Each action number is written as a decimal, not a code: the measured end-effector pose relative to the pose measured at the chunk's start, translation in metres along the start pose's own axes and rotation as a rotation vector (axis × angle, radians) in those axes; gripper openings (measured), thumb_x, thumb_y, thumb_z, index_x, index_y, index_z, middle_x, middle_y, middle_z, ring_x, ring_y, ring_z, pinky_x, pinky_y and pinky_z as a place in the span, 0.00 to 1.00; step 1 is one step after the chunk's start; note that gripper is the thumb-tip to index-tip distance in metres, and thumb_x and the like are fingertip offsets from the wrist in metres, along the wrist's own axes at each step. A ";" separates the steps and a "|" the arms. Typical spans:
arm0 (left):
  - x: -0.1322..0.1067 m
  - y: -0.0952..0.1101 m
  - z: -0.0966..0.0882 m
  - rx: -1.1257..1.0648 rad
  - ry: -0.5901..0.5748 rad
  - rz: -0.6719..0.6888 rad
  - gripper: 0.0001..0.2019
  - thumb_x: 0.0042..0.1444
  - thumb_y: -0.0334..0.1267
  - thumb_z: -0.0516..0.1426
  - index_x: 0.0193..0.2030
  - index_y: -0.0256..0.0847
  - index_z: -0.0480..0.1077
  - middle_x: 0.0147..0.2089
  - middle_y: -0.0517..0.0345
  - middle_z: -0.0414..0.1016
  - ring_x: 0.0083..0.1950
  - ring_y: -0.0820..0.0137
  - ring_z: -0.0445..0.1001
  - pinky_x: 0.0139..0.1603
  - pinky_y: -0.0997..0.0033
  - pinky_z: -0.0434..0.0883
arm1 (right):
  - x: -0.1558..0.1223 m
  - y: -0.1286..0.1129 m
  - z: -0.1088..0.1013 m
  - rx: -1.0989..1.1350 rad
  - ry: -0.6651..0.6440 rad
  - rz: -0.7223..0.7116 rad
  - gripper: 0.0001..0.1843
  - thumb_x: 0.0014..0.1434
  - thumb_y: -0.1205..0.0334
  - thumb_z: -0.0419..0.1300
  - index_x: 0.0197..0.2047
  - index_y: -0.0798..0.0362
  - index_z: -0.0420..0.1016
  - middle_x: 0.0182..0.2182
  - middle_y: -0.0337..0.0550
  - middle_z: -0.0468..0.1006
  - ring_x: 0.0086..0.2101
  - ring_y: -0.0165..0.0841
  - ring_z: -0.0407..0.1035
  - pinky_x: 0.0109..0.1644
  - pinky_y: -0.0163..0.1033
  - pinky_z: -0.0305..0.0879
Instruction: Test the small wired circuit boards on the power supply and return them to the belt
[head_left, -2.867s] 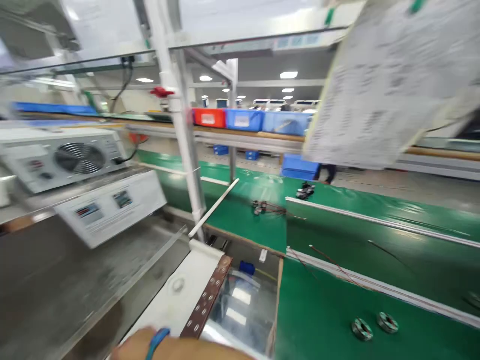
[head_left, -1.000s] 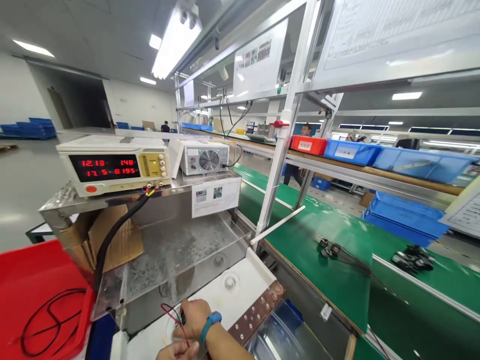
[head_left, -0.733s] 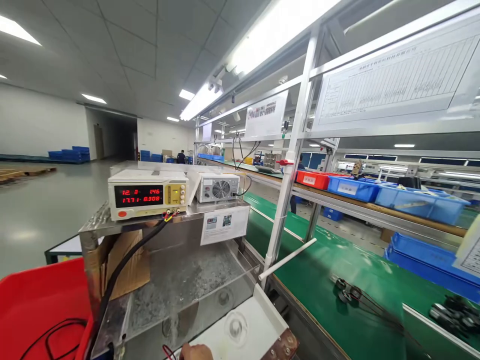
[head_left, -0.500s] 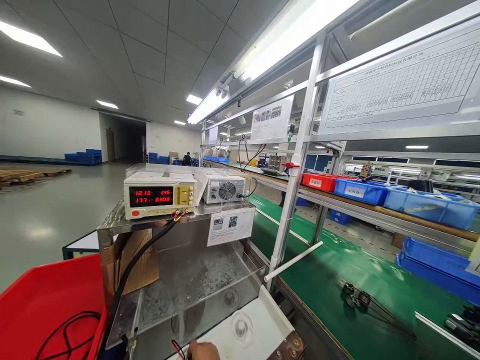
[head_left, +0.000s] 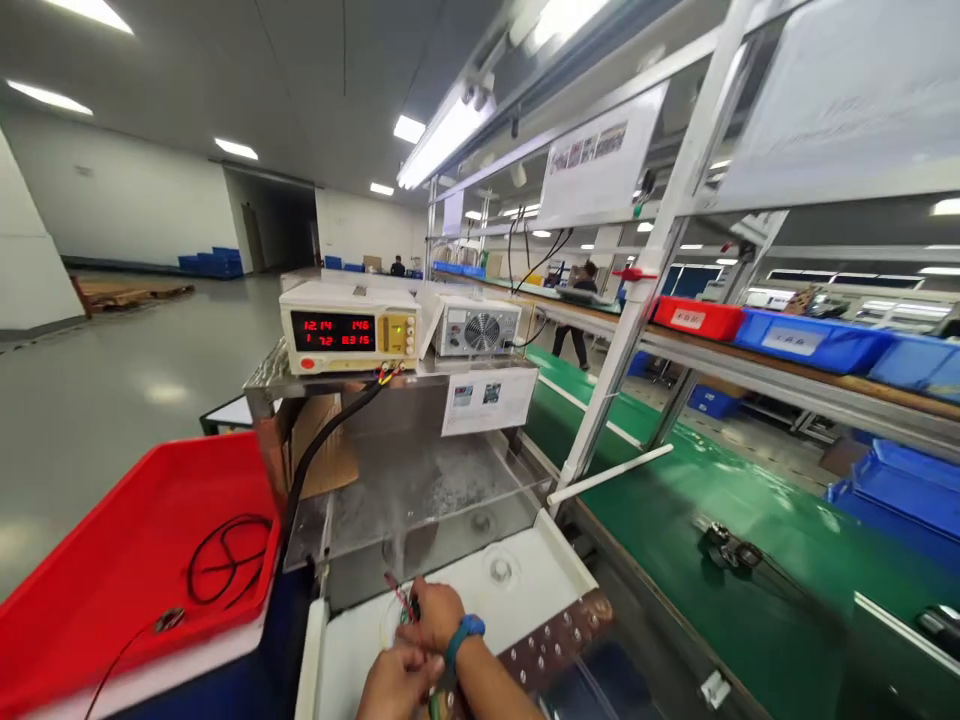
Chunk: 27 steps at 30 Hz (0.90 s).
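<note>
My right hand, with a blue band at the wrist, is over the white tray. Its fingers are closed around thin red wires; a small greenish part beside them is too blurred to name. Just below and touching it, my left hand is closed in a pinch, and what it holds is hidden. Close to both hands runs a brown strip with shiny metal studs. A power supply with red lit digits stands on the metal shelf beyond.
A red bin at the left holds a black cable and a small ring-shaped part. To the right, a green conveyor belt carries small motors with wires. A white rod juts across the belt's edge. Someone walks in the background.
The view has tipped down, so both hands and more of the white tray now show. Earlier only one hand showed at the bottom edge, beside red wire. The display digits have changed slightly.
</note>
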<state>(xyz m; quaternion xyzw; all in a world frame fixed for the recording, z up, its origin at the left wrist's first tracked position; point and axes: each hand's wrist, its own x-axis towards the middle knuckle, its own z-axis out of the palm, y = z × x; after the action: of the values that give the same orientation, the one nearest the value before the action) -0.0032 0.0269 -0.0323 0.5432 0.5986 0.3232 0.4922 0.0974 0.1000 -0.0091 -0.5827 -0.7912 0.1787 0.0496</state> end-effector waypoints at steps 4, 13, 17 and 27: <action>-0.018 0.029 -0.002 0.032 0.046 -0.031 0.23 0.40 0.59 0.61 0.15 0.40 0.65 0.16 0.60 0.65 0.23 0.71 0.64 0.27 0.71 0.56 | -0.005 0.000 -0.007 -0.028 -0.064 -0.006 0.22 0.54 0.52 0.62 0.50 0.52 0.71 0.41 0.48 0.81 0.40 0.39 0.75 0.37 0.36 0.60; -0.023 0.027 0.001 -0.058 0.015 -0.107 0.16 0.46 0.49 0.62 0.21 0.37 0.71 0.22 0.56 0.73 0.25 0.72 0.68 0.28 0.72 0.59 | -0.006 0.004 -0.007 -0.036 -0.090 -0.035 0.20 0.56 0.51 0.61 0.49 0.53 0.70 0.40 0.46 0.80 0.41 0.37 0.73 0.39 0.36 0.57; -0.023 0.027 0.001 -0.066 0.007 -0.111 0.17 0.45 0.51 0.63 0.23 0.36 0.72 0.23 0.55 0.75 0.26 0.70 0.70 0.29 0.72 0.61 | -0.006 0.005 -0.007 -0.037 -0.085 -0.035 0.21 0.57 0.51 0.61 0.49 0.53 0.69 0.40 0.46 0.80 0.41 0.38 0.73 0.39 0.36 0.57; -0.024 0.028 0.001 -0.053 0.023 -0.112 0.18 0.46 0.52 0.63 0.21 0.37 0.72 0.23 0.53 0.76 0.26 0.70 0.71 0.28 0.72 0.62 | -0.008 0.002 -0.009 -0.040 -0.078 -0.027 0.20 0.57 0.52 0.62 0.50 0.53 0.69 0.39 0.46 0.80 0.40 0.38 0.73 0.37 0.36 0.56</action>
<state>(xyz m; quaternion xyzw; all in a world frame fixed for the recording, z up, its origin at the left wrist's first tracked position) 0.0049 0.0090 -0.0004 0.4919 0.6248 0.3172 0.5167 0.1048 0.0950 -0.0003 -0.5654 -0.8038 0.1848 0.0098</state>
